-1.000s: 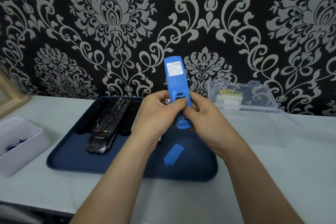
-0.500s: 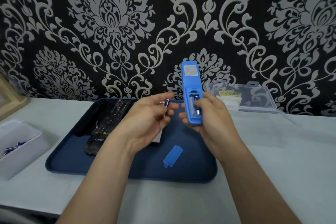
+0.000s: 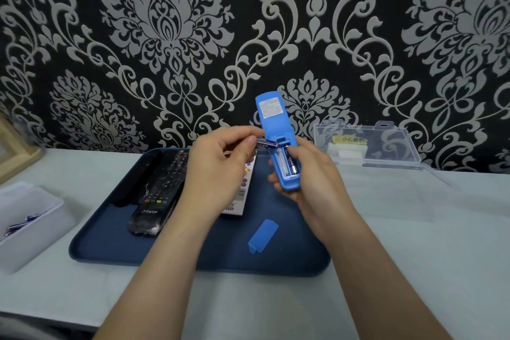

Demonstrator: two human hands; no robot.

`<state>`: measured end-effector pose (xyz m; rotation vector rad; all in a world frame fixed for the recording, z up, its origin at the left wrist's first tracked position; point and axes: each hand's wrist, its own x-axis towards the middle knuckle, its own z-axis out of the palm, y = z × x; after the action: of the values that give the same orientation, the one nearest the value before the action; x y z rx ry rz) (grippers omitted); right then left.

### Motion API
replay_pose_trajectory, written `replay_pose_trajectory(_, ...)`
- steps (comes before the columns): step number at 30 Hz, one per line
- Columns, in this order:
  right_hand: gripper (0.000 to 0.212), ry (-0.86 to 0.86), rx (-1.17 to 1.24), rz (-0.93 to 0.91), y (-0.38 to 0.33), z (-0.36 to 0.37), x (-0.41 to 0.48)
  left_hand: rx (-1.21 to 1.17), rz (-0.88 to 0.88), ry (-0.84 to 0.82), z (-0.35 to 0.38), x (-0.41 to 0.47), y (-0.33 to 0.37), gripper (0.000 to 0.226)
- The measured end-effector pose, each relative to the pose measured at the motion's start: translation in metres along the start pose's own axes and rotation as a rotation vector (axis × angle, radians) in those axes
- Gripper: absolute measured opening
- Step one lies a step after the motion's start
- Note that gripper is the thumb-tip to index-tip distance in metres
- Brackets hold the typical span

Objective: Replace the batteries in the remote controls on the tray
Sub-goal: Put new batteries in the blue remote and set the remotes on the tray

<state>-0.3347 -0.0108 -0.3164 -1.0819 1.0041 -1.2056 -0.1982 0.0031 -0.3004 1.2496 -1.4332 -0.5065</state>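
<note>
- Since half a second ago, the left grip point(image 3: 226, 171) has carried its battery point(image 3: 267, 143) rightwards, and it now lies crosswise at the blue remote's point(image 3: 273, 125) left edge.
- Left grip pinches that battery between thumb and fingertips. The right grip point(image 3: 311, 174) clasps the remote's near end, above the tray point(image 3: 82, 251).
- One seated battery point(image 3: 292, 164) fills half the open bay point(image 3: 281, 159).
- Batteries look small, smooth and rigid, likely slippery: pinch mid-body.
- Remote seems light, hard plastic: hold its sides.
- Its cover point(image 3: 262, 235) lies on the tray.

Wallpaper point(image 3: 165, 36) across upper frame was recorded black with silver damask | tray point(image 3: 116, 243) navy | upright remote point(image 3: 269, 124) bright blue | battery cover point(image 3: 262, 235) at lower centre same blue | left-centre remote point(image 3: 157, 196) black | tabletop point(image 3: 414, 257) pale grey
</note>
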Motion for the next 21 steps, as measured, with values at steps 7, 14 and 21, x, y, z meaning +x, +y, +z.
replay_pose_trajectory(7, 0.035, 0.038, -0.025, -0.071, 0.000, 0.003, -0.001, 0.054, 0.062, 0.077, 0.010, -0.002, 0.005, 0.021)
replay_pose_trajectory(14, 0.038, 0.015, -0.027, -0.153, 0.003, 0.008, -0.003, 0.163, 0.191, 0.093, 0.019, -0.007, 0.003, 0.015)
replay_pose_trajectory(21, 0.037, 0.028, 0.025, -0.219, 0.005, 0.007, -0.002, 0.353, 0.387, 0.124, 0.026, -0.007, -0.011, 0.020)
